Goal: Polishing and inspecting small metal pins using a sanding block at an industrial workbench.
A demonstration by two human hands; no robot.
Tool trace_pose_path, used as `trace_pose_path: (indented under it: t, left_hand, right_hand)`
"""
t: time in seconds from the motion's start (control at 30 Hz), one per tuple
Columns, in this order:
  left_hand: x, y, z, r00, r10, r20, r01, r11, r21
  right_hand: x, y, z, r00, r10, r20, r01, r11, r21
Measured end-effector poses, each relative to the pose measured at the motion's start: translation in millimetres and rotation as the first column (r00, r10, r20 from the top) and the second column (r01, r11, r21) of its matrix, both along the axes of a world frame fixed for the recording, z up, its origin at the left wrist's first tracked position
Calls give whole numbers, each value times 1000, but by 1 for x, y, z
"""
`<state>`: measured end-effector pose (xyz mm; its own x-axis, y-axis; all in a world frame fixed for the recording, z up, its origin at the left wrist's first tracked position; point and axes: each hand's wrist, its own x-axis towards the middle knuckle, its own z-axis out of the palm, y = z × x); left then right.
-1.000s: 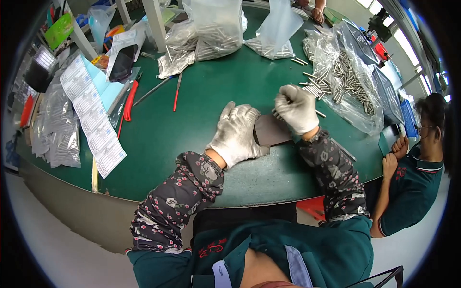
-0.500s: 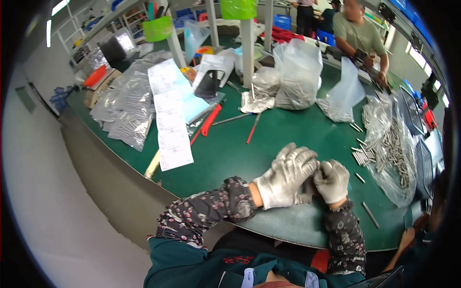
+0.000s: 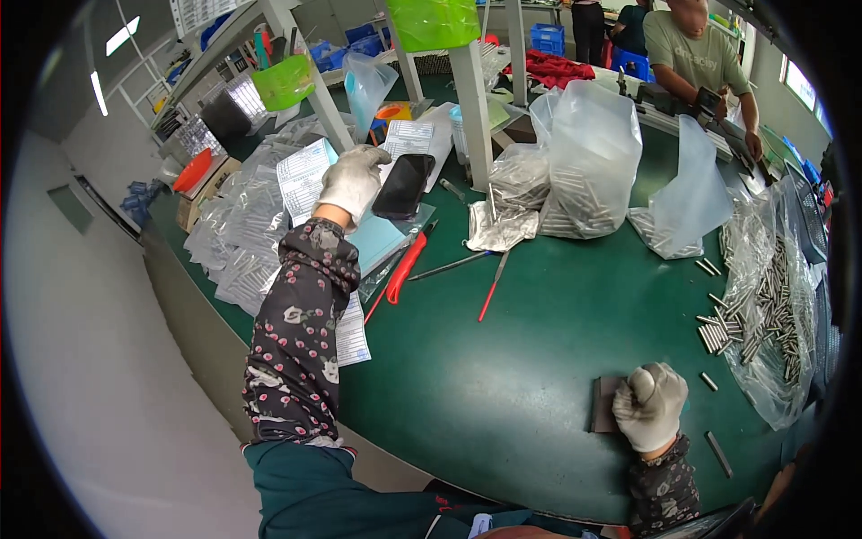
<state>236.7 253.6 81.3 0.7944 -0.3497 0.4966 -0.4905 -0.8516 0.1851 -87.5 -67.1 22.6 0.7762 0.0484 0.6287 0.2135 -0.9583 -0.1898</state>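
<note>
My left hand (image 3: 350,184), in a grey-white glove, reaches over the printed papers (image 3: 303,175) beside a black phone (image 3: 404,186). Its fingers point toward the paper next to the phone, bent a little, and nothing shows in them. My right hand (image 3: 651,406), also gloved, is closed in a fist against a dark rectangular block (image 3: 604,404) near the table's front edge. Whatever the fist holds is hidden. To its right lie a short metal pin (image 3: 709,382) and a flat grey bar (image 3: 719,455).
Metal pins (image 3: 774,301) lie on a clear plastic sheet at right. Filled plastic bags (image 3: 588,166) stand at the back, more bags (image 3: 251,211) at left. Red-handled cutters (image 3: 409,267) and a thin red tool (image 3: 492,287) lie mid-table. Shelf posts (image 3: 471,112) rise behind. A person (image 3: 696,54) works opposite.
My left hand has left the block near my right hand and moved far left, up to the papers. My right hand stays by the block, now in a fist. The view has shifted.
</note>
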Motion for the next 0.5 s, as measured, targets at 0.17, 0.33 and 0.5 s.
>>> trace_pose_path:
  t: [0.17,0.33,0.5]
  left_hand:
    - [51,-16,-15,981,174,-91,-136,937,322]
    - [75,-44,-29,946,286,-156,-193,878,438]
    - [80,-59,-38,916,371,-154,-253,831,496]
  right_hand:
    - [-3,3,3,998,23,-57,-23,1000,7]
    - [-6,-2,-1,997,18,-73,-19,1000,-18]
    - [-4,-4,0,999,29,-46,-29,1000,-4]
